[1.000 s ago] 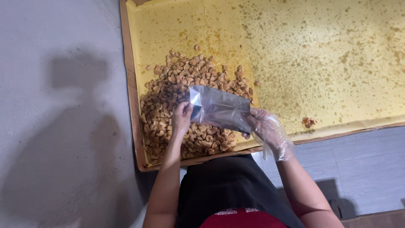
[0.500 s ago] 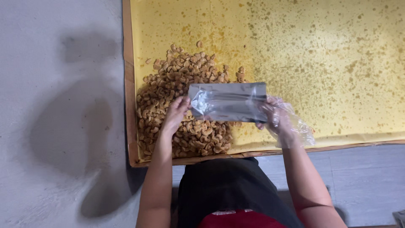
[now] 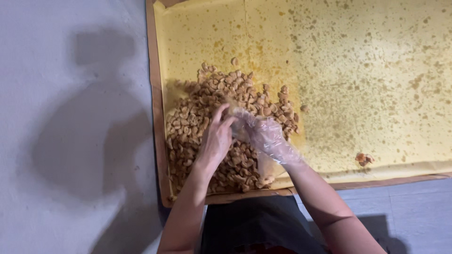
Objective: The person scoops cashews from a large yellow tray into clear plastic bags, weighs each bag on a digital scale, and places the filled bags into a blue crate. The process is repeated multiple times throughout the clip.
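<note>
- Head view: both hands meet over the heap of fried snack pieces (image 3: 226, 127) at the left end of the paper-lined tray (image 3: 157, 141).
- Left hand (image 3: 214, 141) is bare, its fingers pinching the clear plastic bag (image 3: 249, 129).
- Right hand (image 3: 266, 136), in a thin clear glove, grips the same bag from the other side.
- The bag lies crumpled between them, right on the heap; its long axis cannot be told.

Wooden tray (image 3: 155, 141) on grey floor (image 3: 70, 141), stained yellow paper lining (image 3: 367, 70), fried snack pile (image 3: 197, 117) under the fingers (image 3: 221, 117), stray crumbs (image 3: 363, 159) well right of them.
</note>
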